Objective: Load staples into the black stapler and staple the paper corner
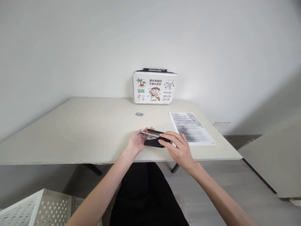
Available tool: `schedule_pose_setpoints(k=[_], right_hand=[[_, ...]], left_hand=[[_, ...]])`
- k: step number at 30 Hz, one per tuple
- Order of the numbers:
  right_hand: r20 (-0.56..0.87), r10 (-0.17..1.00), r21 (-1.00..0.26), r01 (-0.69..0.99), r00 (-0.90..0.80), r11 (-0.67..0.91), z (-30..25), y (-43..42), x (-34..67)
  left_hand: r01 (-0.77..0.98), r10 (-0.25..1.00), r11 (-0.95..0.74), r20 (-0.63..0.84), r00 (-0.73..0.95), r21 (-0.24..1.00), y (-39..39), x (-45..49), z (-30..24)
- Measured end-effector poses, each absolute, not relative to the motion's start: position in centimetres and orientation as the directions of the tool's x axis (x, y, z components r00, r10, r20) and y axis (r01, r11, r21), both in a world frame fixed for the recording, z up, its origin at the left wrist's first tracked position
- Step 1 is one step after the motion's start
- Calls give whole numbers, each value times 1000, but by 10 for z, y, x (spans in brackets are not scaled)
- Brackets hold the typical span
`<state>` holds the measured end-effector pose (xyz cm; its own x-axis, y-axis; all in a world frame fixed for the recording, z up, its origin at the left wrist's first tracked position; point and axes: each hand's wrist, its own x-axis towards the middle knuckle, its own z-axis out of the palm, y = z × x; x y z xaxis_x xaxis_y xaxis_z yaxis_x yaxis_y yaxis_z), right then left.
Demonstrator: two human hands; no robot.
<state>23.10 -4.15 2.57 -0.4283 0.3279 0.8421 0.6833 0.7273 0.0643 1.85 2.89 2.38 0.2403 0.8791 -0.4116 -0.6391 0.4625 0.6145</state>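
Two hands on one black stapler (154, 143), just above the near edge of the pale surface (89, 131). It's spread open: metal magazine visible between the black parts, open end toward my left palm. My right fingers (173, 137) are pinched on its side, right end. My left fingers (138, 133) are palm-up at the other end, partly under it; can't tell if they're clamped or only supporting.

Relative to stapler: grey staple strips (139, 114) behind, slightly left. Printed sheet (194, 130) flat, right. White cartoon travel case (155, 91), black handle up, standing farther behind, near the wall. White perforated basket (53, 205) lower left, below surface level.
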Motion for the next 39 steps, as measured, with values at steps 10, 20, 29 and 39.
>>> schedule_pose_setpoints(k=[10,20,29,39], right_hand=[[860,472,-233,673,-195,702,22,-37,234],[630,759,-712,513,164,479,14,-33,227],[364,916,-898,326,172,296,-5,25,203],[325,946,-892,338,20,299,-30,138,144]], left_hand=[[-675,922,334,-377,89,658,23,9,17],[250,964,-264,245,105,932,-3,-5,17],[-122,999,-23,28,46,992,1,-11,15],[-781,960,237,-261,99,577,13,-39,17]])
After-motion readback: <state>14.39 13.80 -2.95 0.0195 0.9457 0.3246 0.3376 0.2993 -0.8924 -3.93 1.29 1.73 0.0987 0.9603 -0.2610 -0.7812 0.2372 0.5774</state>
